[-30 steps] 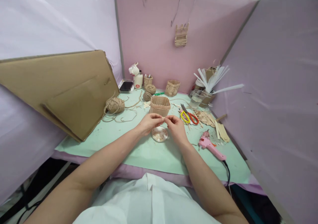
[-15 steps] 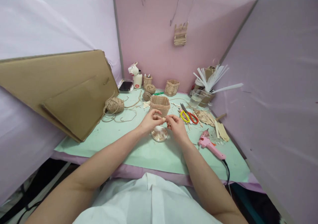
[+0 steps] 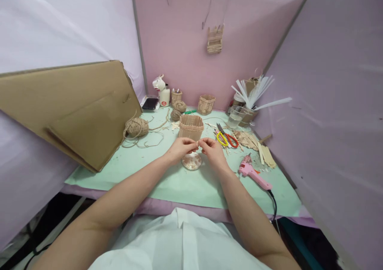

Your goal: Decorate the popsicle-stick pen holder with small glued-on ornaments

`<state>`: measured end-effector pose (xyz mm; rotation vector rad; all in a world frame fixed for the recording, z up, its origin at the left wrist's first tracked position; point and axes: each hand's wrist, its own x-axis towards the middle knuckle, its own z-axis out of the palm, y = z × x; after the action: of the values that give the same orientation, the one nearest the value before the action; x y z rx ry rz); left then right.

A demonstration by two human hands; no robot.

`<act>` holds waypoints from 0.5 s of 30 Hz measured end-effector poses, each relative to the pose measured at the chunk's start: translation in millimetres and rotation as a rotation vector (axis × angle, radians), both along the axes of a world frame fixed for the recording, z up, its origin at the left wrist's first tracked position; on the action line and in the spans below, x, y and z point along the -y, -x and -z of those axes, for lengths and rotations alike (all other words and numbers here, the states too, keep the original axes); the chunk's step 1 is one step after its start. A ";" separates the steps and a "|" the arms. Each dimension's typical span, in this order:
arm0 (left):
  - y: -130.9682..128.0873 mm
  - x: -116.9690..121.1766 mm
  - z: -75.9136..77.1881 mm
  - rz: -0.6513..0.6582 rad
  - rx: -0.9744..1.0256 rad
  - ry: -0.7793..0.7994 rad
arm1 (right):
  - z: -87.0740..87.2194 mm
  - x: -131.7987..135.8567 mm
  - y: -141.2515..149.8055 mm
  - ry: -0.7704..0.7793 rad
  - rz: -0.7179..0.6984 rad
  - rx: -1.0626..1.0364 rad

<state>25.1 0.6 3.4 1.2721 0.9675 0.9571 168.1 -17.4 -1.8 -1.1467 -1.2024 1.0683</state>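
My left hand [image 3: 182,149] and my right hand [image 3: 212,149] meet fingertip to fingertip above a small round clear dish [image 3: 192,161]. Between the pinched fingers is a tiny pale piece, too small to name; both hands grip it. Just behind them stands a woven-edged box [image 3: 191,127] made of light wooden sticks, open at the top, its lower front partly hidden by my fingers. To the right of the hands lie scissors [image 3: 226,137] with yellow and red handles, and closer to me a pink glue gun [image 3: 254,175] on its side.
Twine balls [image 3: 137,127] lie at the left by leaning cardboard [image 3: 89,118]. At the back are a second stick box [image 3: 206,104], a phone [image 3: 150,103] and a cow-headed bottle [image 3: 164,96]. White strips [image 3: 257,92], a plastic cup [image 3: 235,118] and flat sticks [image 3: 267,157] sit right.
My left fingers have straightened and drawn closer to the right fingertips around the tiny piece. The view has shifted slightly; the things on the table stay in place.
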 end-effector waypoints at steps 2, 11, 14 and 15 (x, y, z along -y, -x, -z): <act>0.1 -0.5 0.0 -0.015 0.026 -0.012 | -1.3 0.6 0.6 0.005 -0.006 -0.008; -0.5 0.2 -2.0 -0.061 0.090 0.026 | -5.6 4.0 1.3 -0.003 0.060 0.043; -0.7 0.1 -0.7 -0.055 0.100 0.051 | -4.5 3.2 1.3 -0.001 0.061 0.044; -0.7 0.0 -0.3 -0.053 0.102 0.054 | -4.1 3.0 1.3 0.002 0.061 0.043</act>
<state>25.8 0.6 3.7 1.1462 0.9455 1.0203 166.8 -20.4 2.3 -1.2054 -1.1932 1.0034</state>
